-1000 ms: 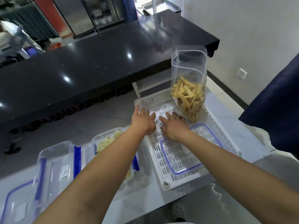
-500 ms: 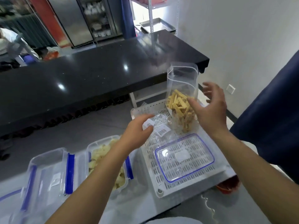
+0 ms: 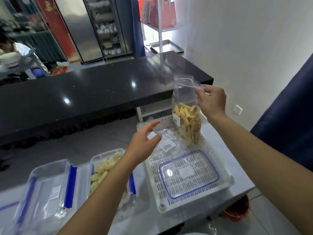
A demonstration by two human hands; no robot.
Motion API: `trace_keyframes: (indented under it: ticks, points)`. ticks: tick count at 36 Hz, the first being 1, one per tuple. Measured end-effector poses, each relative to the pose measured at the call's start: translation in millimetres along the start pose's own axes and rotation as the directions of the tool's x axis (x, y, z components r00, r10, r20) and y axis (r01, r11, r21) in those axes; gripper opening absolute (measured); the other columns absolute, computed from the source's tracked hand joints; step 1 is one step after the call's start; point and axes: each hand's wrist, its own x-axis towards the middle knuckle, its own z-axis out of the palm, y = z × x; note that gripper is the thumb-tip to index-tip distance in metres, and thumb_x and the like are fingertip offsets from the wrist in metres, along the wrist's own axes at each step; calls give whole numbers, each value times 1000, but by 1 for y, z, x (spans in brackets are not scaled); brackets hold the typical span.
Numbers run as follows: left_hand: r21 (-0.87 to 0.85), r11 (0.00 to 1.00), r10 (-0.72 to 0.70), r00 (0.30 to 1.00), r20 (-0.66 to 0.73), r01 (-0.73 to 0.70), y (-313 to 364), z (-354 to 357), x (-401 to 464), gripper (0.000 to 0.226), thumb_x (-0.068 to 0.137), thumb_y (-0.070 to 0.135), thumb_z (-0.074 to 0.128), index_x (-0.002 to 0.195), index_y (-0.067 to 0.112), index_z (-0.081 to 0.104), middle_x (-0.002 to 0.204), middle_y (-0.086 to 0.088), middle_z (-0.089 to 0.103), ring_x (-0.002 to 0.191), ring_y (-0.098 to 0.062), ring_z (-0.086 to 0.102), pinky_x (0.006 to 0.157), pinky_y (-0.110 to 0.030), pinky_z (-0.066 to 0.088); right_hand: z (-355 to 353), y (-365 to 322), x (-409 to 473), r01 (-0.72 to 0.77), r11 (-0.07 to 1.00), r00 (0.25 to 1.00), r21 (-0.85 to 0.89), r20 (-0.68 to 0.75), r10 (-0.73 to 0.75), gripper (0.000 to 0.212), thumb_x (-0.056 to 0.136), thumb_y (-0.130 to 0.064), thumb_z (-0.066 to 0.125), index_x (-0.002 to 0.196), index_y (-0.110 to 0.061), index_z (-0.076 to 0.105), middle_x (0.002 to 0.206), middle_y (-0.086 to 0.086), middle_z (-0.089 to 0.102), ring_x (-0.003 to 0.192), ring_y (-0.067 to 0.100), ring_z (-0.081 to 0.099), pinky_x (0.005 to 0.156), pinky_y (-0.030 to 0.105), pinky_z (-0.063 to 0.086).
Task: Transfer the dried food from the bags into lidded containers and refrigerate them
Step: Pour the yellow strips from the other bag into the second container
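Note:
A clear zip bag of yellow dried sticks [image 3: 187,119] stands upright at the far end of the white slotted tray [image 3: 225,167]. My right hand [image 3: 211,101] pinches the bag's top edge. My left hand [image 3: 144,141] hovers open over an empty crumpled bag with a barcode label [image 3: 167,145] lying in the tray. A clear lid with a blue seal [image 3: 188,173] lies in the tray's near half. Left of the tray, a clear container [image 3: 105,168] holds pale dried pieces, partly hidden by my left forearm. An empty clear container with blue clips [image 3: 49,187] sits further left.
A long black counter [image 3: 101,92] runs across behind the grey worktop [image 3: 94,145]. A metal shelf rack [image 3: 162,31] and glass-door fridge [image 3: 108,28] stand at the back. A red bin [image 3: 238,209] sits on the floor at lower right, beside a dark blue curtain [image 3: 291,112].
My right hand left the tray, rose along the stick bag and took its top edge. My left hand lifted off the flat empty bag and opened. The camera tilted up.

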Motion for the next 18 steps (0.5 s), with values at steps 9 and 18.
trace_keyframes:
  ticks: [9,18]
  points:
    - [-68,995,65,997,-31,-67,24,-12,8,61,91,31,70,146,34,45,142,7,54,130,-13,51,110,-38,45,-21,-26,2,136,979,990,149,4,-138,19,91,-27,69,101,-14,78,101,-2,75,94,20,72,80,48,61]
    - [-251,930,219,954,-207,-268,77,-31,-4,93,84,31,79,149,57,18,134,8,47,113,0,56,81,-23,55,-56,-75,-17,303,916,937,264,94,-337,8,91,-21,72,99,-22,75,105,7,73,92,24,74,73,48,62]
